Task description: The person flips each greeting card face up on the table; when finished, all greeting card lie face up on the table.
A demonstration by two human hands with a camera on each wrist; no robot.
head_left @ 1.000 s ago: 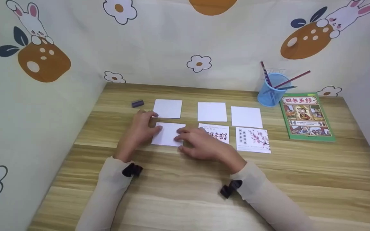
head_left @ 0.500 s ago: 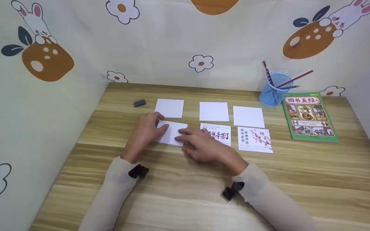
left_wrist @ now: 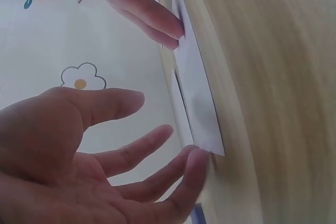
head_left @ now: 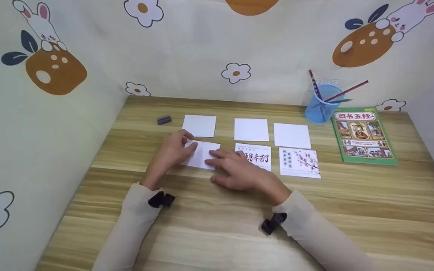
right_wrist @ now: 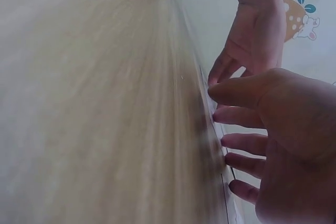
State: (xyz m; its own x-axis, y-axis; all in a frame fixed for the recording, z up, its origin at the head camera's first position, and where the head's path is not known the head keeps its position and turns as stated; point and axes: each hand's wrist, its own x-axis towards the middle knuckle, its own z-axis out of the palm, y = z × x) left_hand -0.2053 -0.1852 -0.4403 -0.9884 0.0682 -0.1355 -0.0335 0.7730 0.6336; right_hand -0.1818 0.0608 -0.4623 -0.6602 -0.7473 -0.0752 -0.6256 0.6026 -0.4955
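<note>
A blank white card (head_left: 203,155) lies on the table in the near row, below another blank white card (head_left: 199,126). My left hand (head_left: 171,152) is at its left end; in the left wrist view a fingertip of the left hand (left_wrist: 105,156) touches the card's corner (left_wrist: 202,95), while its thumb is raised clear. My right hand (head_left: 239,170) rests its fingertips on the right part of the same card, fingers loosely bent. That hand partly covers a card with red and black lettering (head_left: 258,157). Farther right is a card printed with blossoms (head_left: 300,162).
Two more blank cards, a middle one (head_left: 251,130) and a right one (head_left: 291,135), lie in the back row. A small dark block (head_left: 164,120) sits at the back left. A blue pencil cup (head_left: 320,109) and a green-bordered book (head_left: 365,136) stand and lie at the right.
The near-left blank card has shifted slightly toward the back and turned a little, with my left hand moving slightly right along with it. My right hand has hardly moved.
</note>
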